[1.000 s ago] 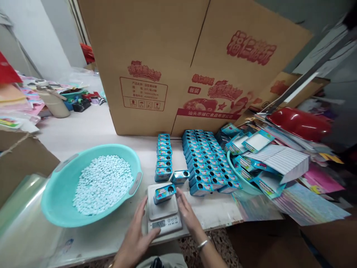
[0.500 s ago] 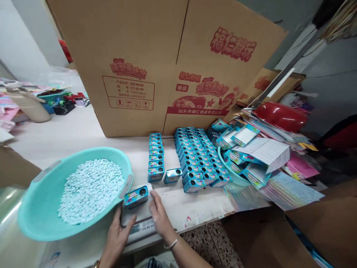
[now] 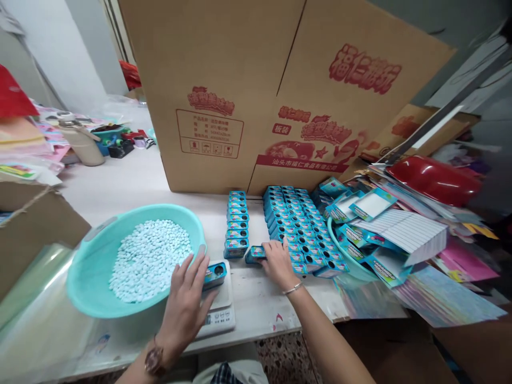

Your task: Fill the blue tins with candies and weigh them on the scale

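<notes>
My left hand [image 3: 185, 304] rests with spread fingers on a small blue tin [image 3: 215, 274] that sits on a white digital scale [image 3: 221, 309]. My right hand [image 3: 277, 262] lies farther right, its fingers curled over a loose blue tin [image 3: 254, 254] and the front of a block of several blue tins [image 3: 294, 224]. A single column of tins [image 3: 236, 224] stands between the two. A turquoise basin [image 3: 98, 234] full of small white tablets [image 3: 150, 258] sits just left of the scale.
A big printed cardboard box [image 3: 280, 90] stands behind the tins. Flat packaging cards and paper [image 3: 394, 229] pile up at right, with a red glossy object [image 3: 434, 178]. A beige bottle [image 3: 82, 144] and clutter sit far left. Clear plastic film [image 3: 36, 298] lies near left.
The scale with its tin now sits against the basin's right side. My right hand left the scale and reached forward to the loose tin. My left hand moved up onto the tin on the scale.
</notes>
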The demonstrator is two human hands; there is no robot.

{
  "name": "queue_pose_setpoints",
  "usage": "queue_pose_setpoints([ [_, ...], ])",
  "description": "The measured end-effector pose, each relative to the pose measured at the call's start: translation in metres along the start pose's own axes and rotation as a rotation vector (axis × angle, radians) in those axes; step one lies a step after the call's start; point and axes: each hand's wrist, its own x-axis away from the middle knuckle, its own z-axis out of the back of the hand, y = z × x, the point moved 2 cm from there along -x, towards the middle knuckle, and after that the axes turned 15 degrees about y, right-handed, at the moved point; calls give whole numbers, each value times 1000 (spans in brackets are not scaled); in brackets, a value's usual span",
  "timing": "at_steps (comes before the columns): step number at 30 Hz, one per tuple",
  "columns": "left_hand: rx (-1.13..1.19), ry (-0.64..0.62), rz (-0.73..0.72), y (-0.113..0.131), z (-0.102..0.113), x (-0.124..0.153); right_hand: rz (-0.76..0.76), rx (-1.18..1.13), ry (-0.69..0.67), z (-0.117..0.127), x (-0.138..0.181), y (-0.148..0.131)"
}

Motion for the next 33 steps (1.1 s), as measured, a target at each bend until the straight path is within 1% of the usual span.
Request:
queue_pose_setpoints([
  [3,-67,-183,-29,-9,-10,-18,68,-115,-113,7,2,-7],
  [5,-37,-261,-27,-12,-12,-22,98,-224,-164,7,4,-15],
  [6,-10,-285,-21,-12,-11,-23,97,-272,-168,6,5,-20],
  [8,51,-309,-4,-6,-9,-26,56,-337,-128,0,5,-29],
  [11,150,-324,4,12,-12,-30,-51,-393,-36,-14,3,-38],
  [14,245,-353,2,34,-26,-34,-173,-541,9,-26,5,-36],
  [15,268,-364,5,40,-33,-34,-244,-632,21,-28,6,-32],
  [17,296,-382,16,48,-47,-34,-459,-879,41,-28,13,-19],
  [19,302,-375,35,52,-61,-34,-706,-1141,55,-26,23,-6],
  [20,301,-362,44,52,-68,-33,-803,-1246,67,-25,29,-2],
  [21,300,-346,51,53,-75,-33,-868,-1327,84,-24,36,0],
  [22,299,-332,57,53,-82,-33,-902,-1382,106,-24,43,-1],
  [24,289,-319,57,55,-96,-31,-934,-1413,155,-27,57,-10],
  [27,260,-289,43,59,-111,-25,-966,-1317,206,-37,72,-33],
  [29,259,-212,46,58,-112,-19,-982,-1250,219,-42,76,-48],
  [30,264,-164,58,54,-109,-16,-990,-1234,220,-43,76,-54],
  [33,258,-65,125,33,-87,0,-1053,-1199,240,-42,81,-66],
])
